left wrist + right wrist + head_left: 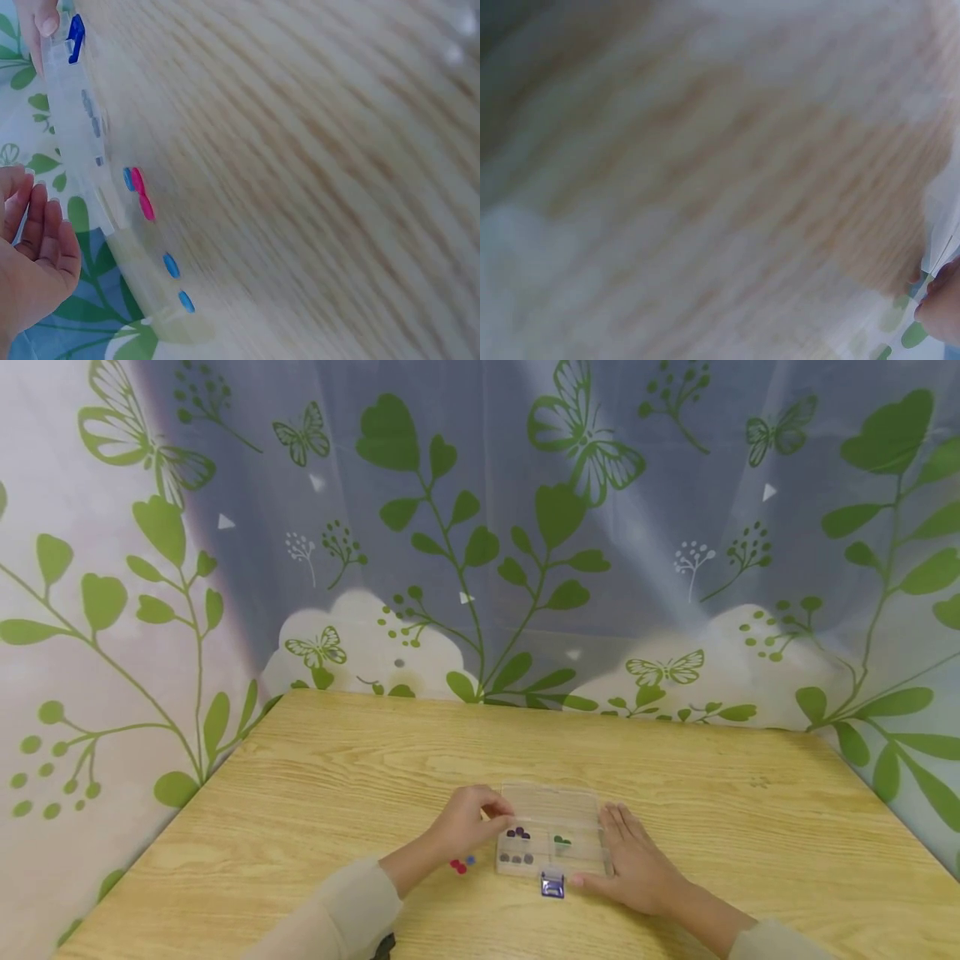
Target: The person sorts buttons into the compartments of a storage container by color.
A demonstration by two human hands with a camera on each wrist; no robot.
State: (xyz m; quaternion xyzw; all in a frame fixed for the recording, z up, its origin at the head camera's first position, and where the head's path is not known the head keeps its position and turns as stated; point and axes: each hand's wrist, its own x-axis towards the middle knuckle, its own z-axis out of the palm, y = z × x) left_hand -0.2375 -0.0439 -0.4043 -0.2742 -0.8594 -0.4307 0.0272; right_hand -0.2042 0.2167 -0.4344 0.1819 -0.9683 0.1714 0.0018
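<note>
A clear plastic compartment box (588, 858) lies with its lid (551, 802) raised at the back and a blue latch (552, 885) at the front. Dark purple pieces (519, 833), grey pieces (516, 859) and green pieces (562, 841) sit in separate compartments. My left hand (467, 820) hovers at the box's left side, fingers loosely bent; nothing shows between them in the left wrist view. My right hand (637, 868) rests against the right side, fingers straight, thumb near the front edge. Left of the box lie red pieces (458, 866) and a blue piece (471, 860), small and round.
The wood-grain table (375, 760) carries everything. A leaf-and-butterfly patterned curtain (480, 527) stands behind it and along both sides. More blue pieces (172, 265) lie on the table in the left wrist view. A dark object (384, 946) shows under the left sleeve.
</note>
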